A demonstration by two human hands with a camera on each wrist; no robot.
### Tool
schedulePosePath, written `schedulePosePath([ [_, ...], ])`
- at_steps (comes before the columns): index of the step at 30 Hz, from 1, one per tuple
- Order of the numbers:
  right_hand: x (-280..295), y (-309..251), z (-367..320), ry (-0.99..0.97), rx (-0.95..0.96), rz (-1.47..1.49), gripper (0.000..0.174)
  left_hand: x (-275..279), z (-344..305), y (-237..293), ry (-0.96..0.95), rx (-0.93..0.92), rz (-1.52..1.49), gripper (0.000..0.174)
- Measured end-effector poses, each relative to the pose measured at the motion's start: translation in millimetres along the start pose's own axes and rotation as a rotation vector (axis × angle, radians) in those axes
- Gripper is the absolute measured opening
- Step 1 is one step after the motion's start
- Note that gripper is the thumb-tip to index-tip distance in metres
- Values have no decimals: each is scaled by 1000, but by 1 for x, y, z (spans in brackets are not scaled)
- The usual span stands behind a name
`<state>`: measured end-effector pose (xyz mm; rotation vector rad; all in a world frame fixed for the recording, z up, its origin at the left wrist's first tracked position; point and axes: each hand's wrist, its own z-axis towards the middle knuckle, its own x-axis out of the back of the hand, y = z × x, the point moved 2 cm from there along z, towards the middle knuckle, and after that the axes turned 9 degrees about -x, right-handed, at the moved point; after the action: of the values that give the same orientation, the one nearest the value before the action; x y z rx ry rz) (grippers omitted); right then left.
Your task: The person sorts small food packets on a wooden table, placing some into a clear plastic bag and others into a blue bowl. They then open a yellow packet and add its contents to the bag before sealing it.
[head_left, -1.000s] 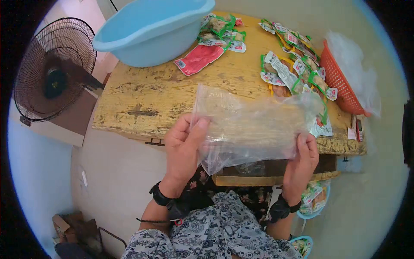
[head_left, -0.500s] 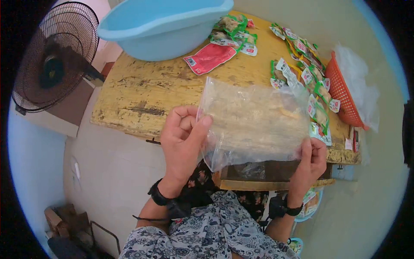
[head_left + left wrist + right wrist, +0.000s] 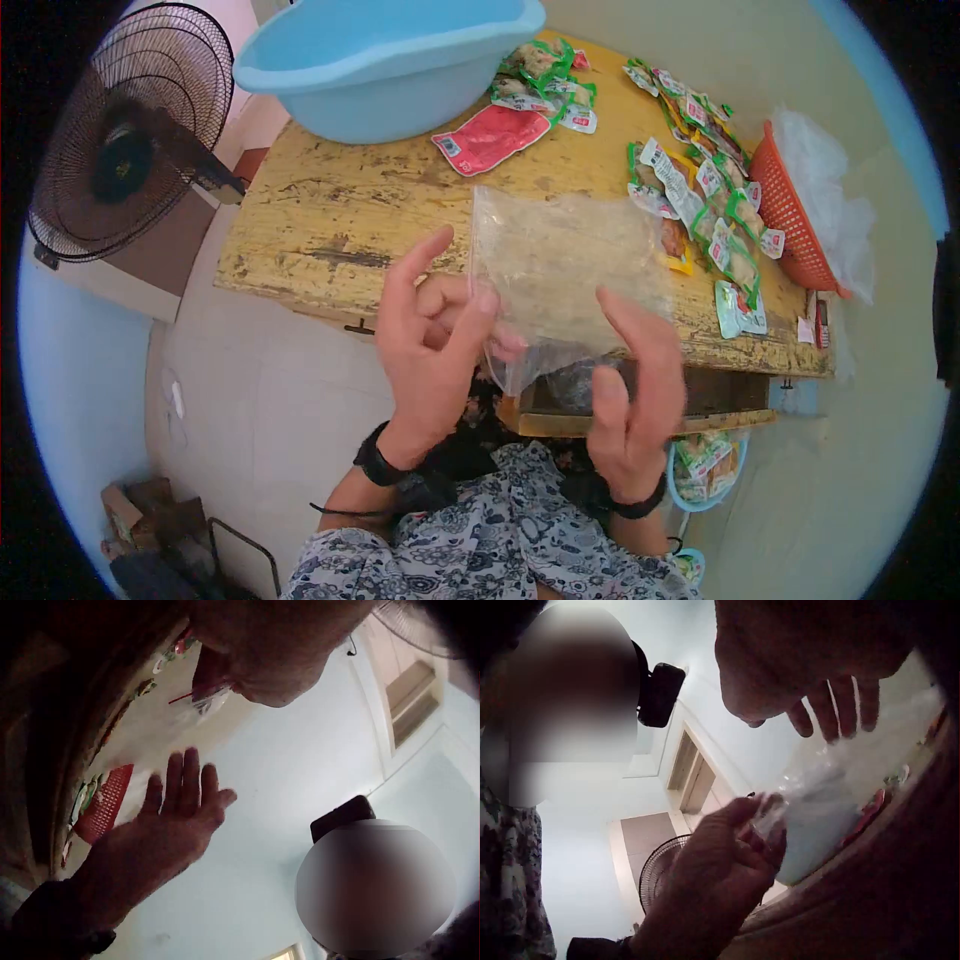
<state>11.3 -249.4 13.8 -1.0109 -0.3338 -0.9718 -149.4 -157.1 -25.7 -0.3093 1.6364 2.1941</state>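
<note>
A clear plastic zip bag (image 3: pixel 570 255) hangs above the front of the table, held by its left edge. My left hand (image 3: pixel 425 345) pinches that edge between thumb and fingers, with the index finger lifted. My right hand (image 3: pixel 640 410) is off the bag, in front of its lower right part, thumb and fingers apart and nothing in them. In the left wrist view the right hand (image 3: pixel 165 825) shows spread fingers. The right wrist view has the left hand (image 3: pixel 712 881) gripping the crumpled bag edge.
On the worn yellow table (image 3: pixel 300 240) stand a blue basin (image 3: pixel 390 90) and a red basket (image 3: pixel 800 210) with plastic bags. Several green snack packets (image 3: pixel 735 250) lie at the right, a red packet (image 3: pixel 490 140) near the basin. An open drawer (image 3: pixel 640 420) juts out below.
My right hand has let go of the bag's right side and moved left, its fingers opening. The left hand keeps its hold, and the bag's right side is no longer stretched.
</note>
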Motion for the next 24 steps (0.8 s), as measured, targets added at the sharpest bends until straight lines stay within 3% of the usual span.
schedulePosePath([
  [3,-28,12,13,-47,-100,176,51,7,-6,18,-17,-232,33,58],
  [6,-52,-1,31,-176,-168,552,58,9,-14,40,-74,-399,113,59],
  [9,-96,-18,47,-355,-373,1060,58,4,-18,48,-155,-597,243,57],
  [12,-107,-33,58,-455,-356,1103,56,-4,-9,49,-121,-783,536,53],
  [14,-110,-33,68,-519,-369,1116,53,-7,3,44,-63,-716,602,48],
  [17,-124,-2,83,-594,-479,1091,42,-11,19,21,-49,-387,406,41],
  [18,-118,9,85,-345,-328,847,33,-11,25,12,-78,-301,330,41],
  [21,-86,31,75,-50,-203,-223,31,-11,30,-16,-176,-111,274,42],
  [24,-56,54,54,-64,-205,43,28,-19,30,-31,-279,-33,270,44],
])
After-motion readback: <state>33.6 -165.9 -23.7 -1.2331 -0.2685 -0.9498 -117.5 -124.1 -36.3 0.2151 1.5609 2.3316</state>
